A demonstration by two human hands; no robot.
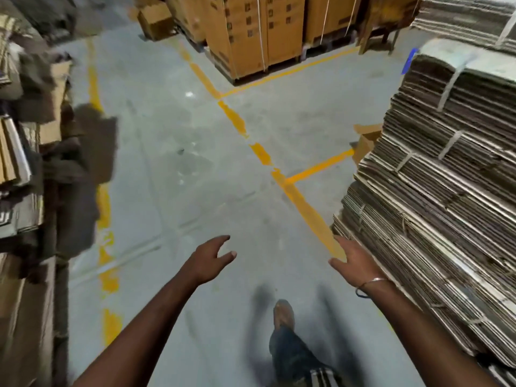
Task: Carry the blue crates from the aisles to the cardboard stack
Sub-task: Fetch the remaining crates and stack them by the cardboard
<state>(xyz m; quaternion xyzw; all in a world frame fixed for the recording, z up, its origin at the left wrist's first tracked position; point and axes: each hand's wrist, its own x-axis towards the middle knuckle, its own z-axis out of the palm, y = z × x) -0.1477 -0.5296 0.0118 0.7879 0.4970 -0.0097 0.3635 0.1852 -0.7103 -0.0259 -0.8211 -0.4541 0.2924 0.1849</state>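
Both my hands are stretched forward over the grey floor and hold nothing. My left hand [210,256] has relaxed, slightly bent fingers. My right hand [352,256] is spread, with a bangle on the wrist, close beside a tall stack of flattened cardboard [435,196] on the right. A small blue edge [410,61] shows behind that stack at the far right; whether it is a crate is unclear. No blue crate is plainly in view.
Yellow floor lines [261,153] mark the aisle. Tall brown cartons on pallets [251,32] stand ahead. Loose cardboard piles [33,129] line the left side. A small open box [365,141] sits beside the stack. My foot [283,315] steps forward.
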